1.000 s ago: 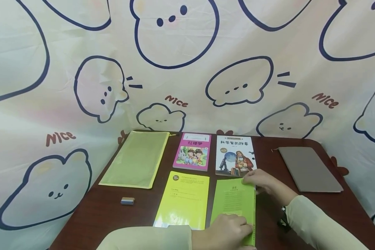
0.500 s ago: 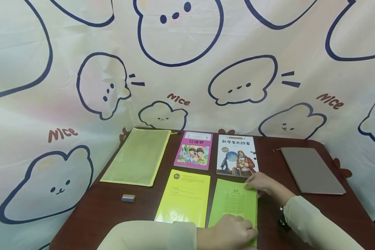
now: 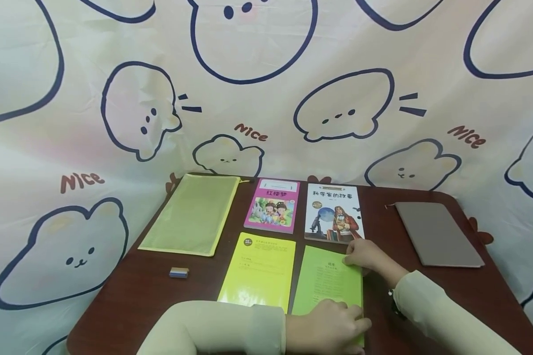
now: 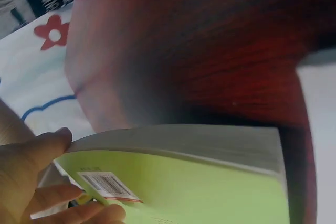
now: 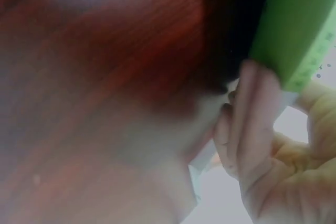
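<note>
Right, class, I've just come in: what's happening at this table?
A person has both hands on a green book lying at the near edge of the dark red table. The left hand grips its near corner; the right hand holds the far right corner. A yellow book lies beside it, two picture books beyond, untouched.

You have bare table [image 3: 129,296] on the near left, broken only by the small eraser [image 3: 179,272]. A bare strip runs between the green book [image 3: 328,278] and the grey notebook [image 3: 435,233]. At the back, the picture books [image 3: 273,204] and the yellow pouch [image 3: 191,214] lie close against the curtain [image 3: 266,88].
</note>
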The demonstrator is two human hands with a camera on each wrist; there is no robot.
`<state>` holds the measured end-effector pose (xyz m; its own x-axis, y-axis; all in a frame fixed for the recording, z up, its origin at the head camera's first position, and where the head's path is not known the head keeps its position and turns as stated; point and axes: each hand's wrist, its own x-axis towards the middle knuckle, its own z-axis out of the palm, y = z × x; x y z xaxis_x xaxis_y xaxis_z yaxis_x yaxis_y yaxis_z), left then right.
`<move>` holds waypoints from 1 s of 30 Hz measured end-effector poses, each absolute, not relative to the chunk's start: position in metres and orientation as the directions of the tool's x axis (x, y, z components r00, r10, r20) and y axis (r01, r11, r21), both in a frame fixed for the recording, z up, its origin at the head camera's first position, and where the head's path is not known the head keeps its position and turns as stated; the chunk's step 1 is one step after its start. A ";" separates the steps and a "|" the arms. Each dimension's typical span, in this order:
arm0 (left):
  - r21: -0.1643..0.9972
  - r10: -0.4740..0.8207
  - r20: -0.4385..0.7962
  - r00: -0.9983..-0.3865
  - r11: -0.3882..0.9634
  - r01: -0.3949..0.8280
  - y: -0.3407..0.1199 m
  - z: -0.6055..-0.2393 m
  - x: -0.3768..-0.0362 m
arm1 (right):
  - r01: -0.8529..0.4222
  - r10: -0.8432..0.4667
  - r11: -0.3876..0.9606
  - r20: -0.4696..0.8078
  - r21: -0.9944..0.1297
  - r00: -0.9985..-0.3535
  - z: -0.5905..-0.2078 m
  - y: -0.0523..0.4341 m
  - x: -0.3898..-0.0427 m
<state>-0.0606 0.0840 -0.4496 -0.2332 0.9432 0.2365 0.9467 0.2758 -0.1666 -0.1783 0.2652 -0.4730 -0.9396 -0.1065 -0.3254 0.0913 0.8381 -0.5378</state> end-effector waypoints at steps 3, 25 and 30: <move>-0.215 0.956 0.196 -0.220 0.261 0.941 0.087 -0.452 -0.060 | 0.030 -0.111 0.902 -0.299 -0.430 -0.948 -0.469 0.262 -0.179; -0.057 0.939 -0.152 -0.309 0.304 0.951 0.080 -0.457 -0.059 | 0.064 -0.024 0.965 -0.332 -0.253 -0.943 -0.459 0.254 -0.175; -0.028 0.932 -0.199 -0.302 0.302 0.953 0.079 -0.457 -0.061 | 0.082 -0.001 0.966 -0.320 -0.245 -0.947 -0.461 0.255 -0.176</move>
